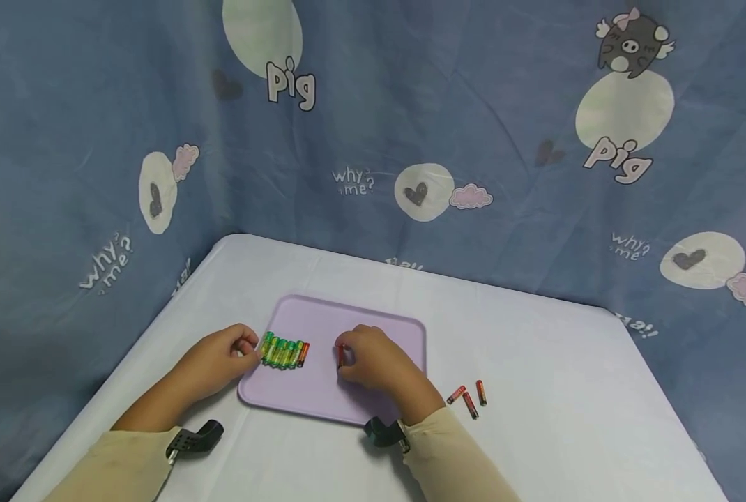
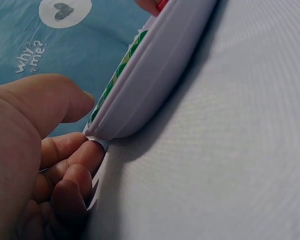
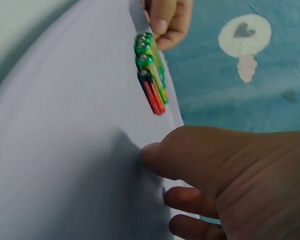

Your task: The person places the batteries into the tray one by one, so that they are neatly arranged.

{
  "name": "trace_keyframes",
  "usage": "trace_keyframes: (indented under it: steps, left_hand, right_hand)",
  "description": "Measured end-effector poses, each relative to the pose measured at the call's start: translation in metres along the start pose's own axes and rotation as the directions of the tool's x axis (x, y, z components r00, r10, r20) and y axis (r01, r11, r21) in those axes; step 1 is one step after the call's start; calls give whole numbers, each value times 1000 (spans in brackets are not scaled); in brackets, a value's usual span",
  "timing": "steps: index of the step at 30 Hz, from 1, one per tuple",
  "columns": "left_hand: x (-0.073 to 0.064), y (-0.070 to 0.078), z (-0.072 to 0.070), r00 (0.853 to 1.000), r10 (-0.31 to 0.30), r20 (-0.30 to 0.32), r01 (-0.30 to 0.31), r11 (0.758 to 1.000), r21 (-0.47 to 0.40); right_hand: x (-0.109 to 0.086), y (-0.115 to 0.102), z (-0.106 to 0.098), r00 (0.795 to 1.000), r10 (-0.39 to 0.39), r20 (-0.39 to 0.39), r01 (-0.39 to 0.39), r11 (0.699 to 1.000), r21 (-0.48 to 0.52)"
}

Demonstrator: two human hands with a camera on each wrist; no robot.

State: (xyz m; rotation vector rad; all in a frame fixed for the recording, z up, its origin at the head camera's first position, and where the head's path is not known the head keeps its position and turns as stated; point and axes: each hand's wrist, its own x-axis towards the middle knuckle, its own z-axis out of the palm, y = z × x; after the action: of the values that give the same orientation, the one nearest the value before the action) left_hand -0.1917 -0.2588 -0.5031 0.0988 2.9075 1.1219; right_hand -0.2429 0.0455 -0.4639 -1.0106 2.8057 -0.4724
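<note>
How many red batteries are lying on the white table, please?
3, all right of the tray: the leftmost battery, close to the right sleeve; the middle battery; and the rightmost battery. The right arm may hide others.

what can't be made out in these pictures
Markings on the green batteries: too small to read in the head view.
Part of the red battery: covered in the head view by the right grip holding it.
Most of the battery row in the left wrist view: hidden behind the tray.
Most of the right grip there: cut off by the top edge.
</note>
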Motion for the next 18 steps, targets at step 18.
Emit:
trace_keyframes:
  steps: [18]
  left_hand:
    - [-1, -2, 0, 1000, 6, -10, -6, 1000, -1]
  right_hand:
    - [19, -28, 14, 1000, 20, 0, -20, 998, -67]
